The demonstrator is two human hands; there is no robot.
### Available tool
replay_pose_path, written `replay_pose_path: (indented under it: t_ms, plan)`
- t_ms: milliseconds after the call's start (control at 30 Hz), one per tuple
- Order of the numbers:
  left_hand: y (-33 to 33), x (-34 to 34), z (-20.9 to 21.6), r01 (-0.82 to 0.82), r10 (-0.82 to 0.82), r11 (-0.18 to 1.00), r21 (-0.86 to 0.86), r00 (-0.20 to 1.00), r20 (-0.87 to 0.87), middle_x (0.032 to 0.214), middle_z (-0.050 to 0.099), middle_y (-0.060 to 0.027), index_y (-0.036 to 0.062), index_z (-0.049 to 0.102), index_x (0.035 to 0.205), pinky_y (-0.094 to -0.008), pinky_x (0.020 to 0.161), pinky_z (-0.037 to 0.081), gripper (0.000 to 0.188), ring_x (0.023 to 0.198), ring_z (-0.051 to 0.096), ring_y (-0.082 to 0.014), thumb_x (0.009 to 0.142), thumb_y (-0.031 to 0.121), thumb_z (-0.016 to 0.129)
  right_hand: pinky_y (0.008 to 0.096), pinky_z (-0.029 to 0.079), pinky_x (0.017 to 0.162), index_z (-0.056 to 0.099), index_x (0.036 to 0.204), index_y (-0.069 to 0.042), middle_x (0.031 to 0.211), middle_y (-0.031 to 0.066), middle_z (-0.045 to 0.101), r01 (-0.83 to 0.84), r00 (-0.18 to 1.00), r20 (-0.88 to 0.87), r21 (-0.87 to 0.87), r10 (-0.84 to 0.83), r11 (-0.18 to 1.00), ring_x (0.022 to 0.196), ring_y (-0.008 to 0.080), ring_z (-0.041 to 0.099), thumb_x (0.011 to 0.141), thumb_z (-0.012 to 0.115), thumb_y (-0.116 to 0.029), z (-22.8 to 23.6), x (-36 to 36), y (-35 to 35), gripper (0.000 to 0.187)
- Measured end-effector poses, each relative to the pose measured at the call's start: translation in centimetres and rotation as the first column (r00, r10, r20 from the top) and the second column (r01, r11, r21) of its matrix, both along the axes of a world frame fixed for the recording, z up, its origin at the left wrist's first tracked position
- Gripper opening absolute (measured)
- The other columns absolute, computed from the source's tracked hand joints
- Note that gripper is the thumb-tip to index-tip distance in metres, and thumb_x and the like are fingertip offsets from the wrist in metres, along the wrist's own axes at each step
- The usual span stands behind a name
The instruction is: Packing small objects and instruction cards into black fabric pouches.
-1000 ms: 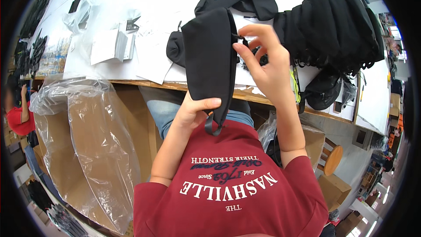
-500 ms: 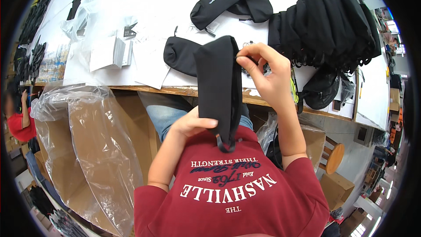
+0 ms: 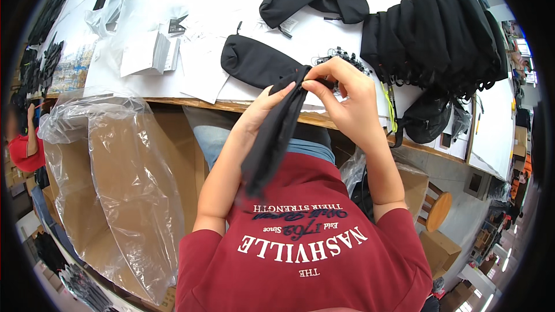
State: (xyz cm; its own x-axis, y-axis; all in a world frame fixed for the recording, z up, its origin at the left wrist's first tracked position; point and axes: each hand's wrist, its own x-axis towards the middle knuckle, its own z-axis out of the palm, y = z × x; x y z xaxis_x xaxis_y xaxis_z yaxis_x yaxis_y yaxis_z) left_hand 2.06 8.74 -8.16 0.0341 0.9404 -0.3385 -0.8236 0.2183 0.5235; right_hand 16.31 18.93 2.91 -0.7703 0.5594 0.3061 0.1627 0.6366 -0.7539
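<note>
A black fabric zip pouch (image 3: 270, 147) hangs slantwise over my lap, its lower end blurred. My left hand (image 3: 259, 111) is closed round its upper part, thumb on top. At the pouch's upper end, thumb and forefinger of my right hand (image 3: 348, 95) pinch the tip, where the zip ends. A bit of black shows under the right fingers; I cannot tell whether it is a zip pull. Just beyond, another black pouch (image 3: 254, 62) lies on the white table (image 3: 214, 0). Small black zip pulls (image 3: 350, 60) are heaped past my right hand.
At the back lie several black pouches (image 3: 295, 3). On the right stand a packed row of black pouches (image 3: 430, 34) and a black mesh bag (image 3: 426, 118). White cards (image 3: 141, 55) are stacked at left. A plastic-lined carton (image 3: 115, 196) stands below the table edge.
The pouch has turned from upright and broad to narrow and slanting. My left hand has moved up from its lower end to near the top, close to my right hand.
</note>
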Motion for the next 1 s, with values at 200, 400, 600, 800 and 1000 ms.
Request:
replay_pose_path:
  t_ms: [200,400,600,800,1000]
  plan:
    - [-1.2,-0.4,1.6,0.074,-0.062,0.990,0.122,0.993,-0.098,0.099,0.064,-0.0018,0.0015,0.056,0.121,-0.0211,0.074,0.050,0.046,0.084,0.062,-0.0081,0.087,0.030,0.068,0.0237,0.042,0.054,0.064,0.083,-0.002,0.075,0.0062,0.062,-0.066,0.996,0.050,-0.223,0.080,0.972,0.062,0.0147,0.056,0.079,0.070,-0.007,0.1,0.5,0.3,0.009]
    - [-3.0,1.4,1.2,-0.150,0.151,0.989,-0.012,0.986,0.075,0.106,0.065,-0.0042,0.0049,0.054,0.126,-0.0246,0.078,0.052,0.046,0.091,0.064,-0.0122,0.085,0.019,0.070,0.0286,0.046,0.055,0.063,0.084,-0.003,0.073,0.0064,0.061,-0.124,0.986,0.099,-0.076,0.132,0.989,0.062,0.0189,0.059,0.080,0.070,-0.009,0.1,1.4,-0.8,0.011]
    - [-1.8,-0.6,0.0,-0.292,0.336,0.935,-0.203,0.912,0.235,0.064,0.053,-0.0028,0.0052,0.059,0.088,-0.0235,0.047,0.042,0.028,0.051,0.050,-0.0120,0.096,0.032,0.055,0.0305,0.046,0.055,0.062,0.084,-0.005,0.070,0.0057,0.059,-0.445,0.889,0.046,-0.154,0.456,0.882,0.062,0.0232,0.059,0.074,0.072,-0.004,-0.7,1.9,-4.9,0.014]
    - [-2.1,-0.7,0.8,-0.384,0.394,0.912,-0.142,0.918,0.051,0.057,0.042,-0.0002,0.0076,0.055,0.078,-0.0206,0.042,0.028,0.033,0.049,0.038,-0.0087,0.097,0.035,0.053,0.0298,0.045,0.056,0.063,0.083,-0.003,0.071,0.0065,0.060,-0.433,0.883,0.037,-0.322,0.468,0.842,0.062,0.0210,0.058,0.077,0.070,-0.004,-1.3,1.7,-5.9,0.009]
    - [-1.3,-0.9,1.3,-0.429,0.424,0.900,-0.072,0.903,-0.071,0.058,0.044,-0.0007,0.0072,0.054,0.074,-0.0199,0.043,0.032,0.037,0.048,0.039,-0.0084,0.095,0.038,0.056,0.0290,0.044,0.056,0.064,0.083,-0.003,0.070,0.0060,0.060,-0.413,0.891,0.029,-0.358,0.452,0.837,0.062,0.0197,0.057,0.078,0.070,-0.004,-1.4,1.8,-6.0,0.008]
